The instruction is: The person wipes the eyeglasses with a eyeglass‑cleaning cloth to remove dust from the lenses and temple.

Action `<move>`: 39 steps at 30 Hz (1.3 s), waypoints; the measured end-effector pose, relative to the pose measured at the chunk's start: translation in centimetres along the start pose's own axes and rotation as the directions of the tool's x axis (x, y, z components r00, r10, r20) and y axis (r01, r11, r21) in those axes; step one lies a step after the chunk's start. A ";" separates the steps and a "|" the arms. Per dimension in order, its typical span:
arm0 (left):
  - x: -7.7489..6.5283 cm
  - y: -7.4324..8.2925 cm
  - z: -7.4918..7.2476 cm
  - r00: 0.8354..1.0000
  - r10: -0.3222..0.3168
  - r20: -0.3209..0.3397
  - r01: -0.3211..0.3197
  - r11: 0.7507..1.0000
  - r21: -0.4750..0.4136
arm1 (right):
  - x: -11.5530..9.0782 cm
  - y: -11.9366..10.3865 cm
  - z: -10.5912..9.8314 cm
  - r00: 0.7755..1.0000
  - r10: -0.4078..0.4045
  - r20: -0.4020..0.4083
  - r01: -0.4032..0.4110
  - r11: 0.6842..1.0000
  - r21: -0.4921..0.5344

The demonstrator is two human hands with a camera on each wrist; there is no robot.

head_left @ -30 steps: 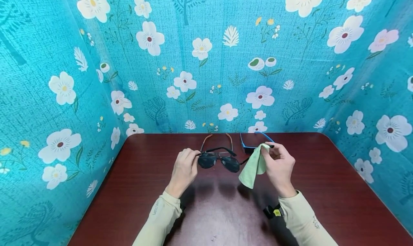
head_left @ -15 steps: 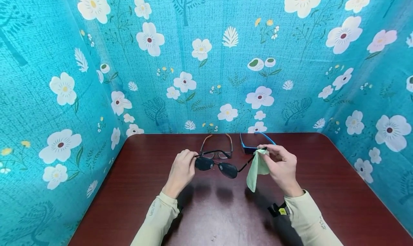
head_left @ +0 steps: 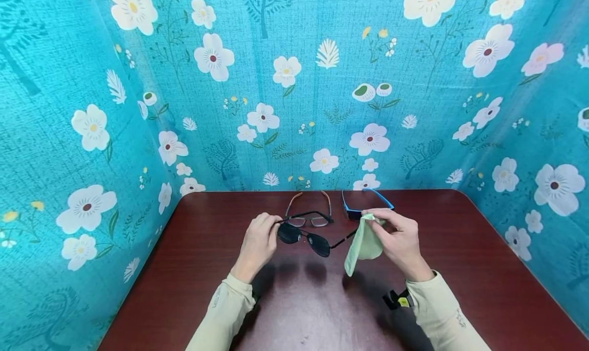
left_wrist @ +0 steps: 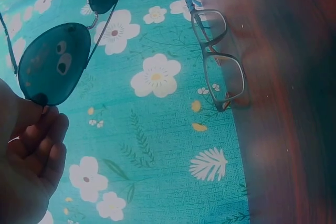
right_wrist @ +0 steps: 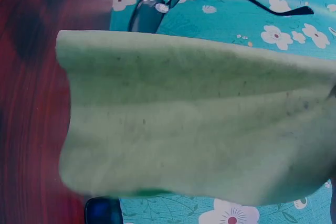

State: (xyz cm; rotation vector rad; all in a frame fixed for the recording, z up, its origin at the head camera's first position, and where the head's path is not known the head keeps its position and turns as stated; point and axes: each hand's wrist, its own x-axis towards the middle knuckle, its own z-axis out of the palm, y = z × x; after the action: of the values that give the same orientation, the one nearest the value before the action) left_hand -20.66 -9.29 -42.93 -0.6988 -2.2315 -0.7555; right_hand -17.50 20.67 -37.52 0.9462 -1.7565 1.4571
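Observation:
A pair of black aviator sunglasses (head_left: 318,244) is held above the table, tilted so the lens on the right hangs lower. My left hand (head_left: 257,244) pinches it at the outer corner of the left lens, also visible beside the dark lens (left_wrist: 56,65) in the left wrist view. My right hand (head_left: 401,242) pinches a light green cloth (head_left: 364,246) between thumb and fingers. One temple of the sunglasses reaches to the cloth, its tip hidden there. In the right wrist view the cloth (right_wrist: 184,114) spreads wide and hides most of that hand.
Eyeglasses with brown temples (head_left: 329,203) lie behind the sunglasses near the table's far edge. To their right are blue-framed glasses with dark lenses (head_left: 353,215), partly behind my right hand. A dark red table (head_left: 303,315) meets a flowered turquoise curtain (head_left: 317,110).
The sunglasses have tilted further, with the right lens moving down and left. My right hand has shifted slightly with the cloth, which hangs differently. The left hand has moved slightly left.

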 end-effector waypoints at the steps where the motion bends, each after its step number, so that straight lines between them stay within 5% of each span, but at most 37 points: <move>1: 0.0 0.0 0.0 1.000 -0.010 -0.011 0.010 1.000 -0.012 | 0.0 0.1 0.0 1.000 0.006 -0.008 -0.006 1.000 0.000; 15: -0.4 -1.0 -0.1 0.987 -0.136 -0.083 0.133 0.990 -0.041 | 0.3 -0.2 -0.9 0.986 0.034 -0.161 -0.056 0.989 -0.137; 23: -0.3 -0.8 -0.1 0.955 -0.254 -0.153 0.222 0.955 -0.195 | 0.0 0.4 -1.3 0.975 0.061 -0.213 -0.085 0.991 -0.104; 27: -0.2 -0.4 0.0 0.911 -0.388 -0.142 0.320 0.880 -0.352 | -0.3 0.7 -0.9 0.980 0.041 -0.197 -0.068 0.989 -0.135; 31: -0.1 0.4 0.3 0.859 -0.512 -0.034 0.421 0.741 -0.522 | -0.5 0.9 -0.2 0.984 0.045 -0.170 -0.072 0.985 -0.156; 35: 0.1 1.3 0.6 0.821 -0.566 0.078 0.475 0.601 -0.643 | -0.8 1.0 0.6 0.988 0.107 -0.112 -0.120 0.985 -0.120; 39: 0.1 2.0 0.8 0.801 -0.585 0.124 0.494 0.531 -0.688 | -1.0 1.0 1.5 0.986 0.151 -0.077 -0.157 0.984 -0.081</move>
State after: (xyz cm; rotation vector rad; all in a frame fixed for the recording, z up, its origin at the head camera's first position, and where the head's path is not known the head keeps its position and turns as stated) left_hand -19.78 -7.33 -42.75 -0.2199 -2.0085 -1.9809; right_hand -17.90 19.40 -39.13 0.7191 -1.8593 1.4778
